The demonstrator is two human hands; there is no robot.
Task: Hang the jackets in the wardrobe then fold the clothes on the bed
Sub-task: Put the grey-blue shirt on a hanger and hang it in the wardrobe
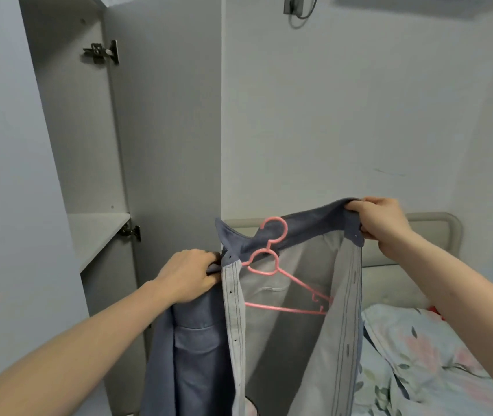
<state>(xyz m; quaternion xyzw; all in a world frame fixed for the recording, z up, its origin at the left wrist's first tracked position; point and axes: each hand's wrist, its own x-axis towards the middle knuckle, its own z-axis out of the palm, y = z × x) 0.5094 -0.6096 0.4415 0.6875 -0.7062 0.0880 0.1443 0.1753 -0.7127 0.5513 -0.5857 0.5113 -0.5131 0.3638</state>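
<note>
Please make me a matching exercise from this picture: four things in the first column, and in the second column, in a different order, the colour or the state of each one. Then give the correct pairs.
Column 1
1. hanger
2. jacket
3. wardrobe door
4. bedding

Column 2
A. standing open
B. pink, inside the garment
C. pale floral print
D. blue-grey, held up at the collar by the left hand and the right hand

Pairs: 1-B, 2-D, 3-A, 4-C
</note>
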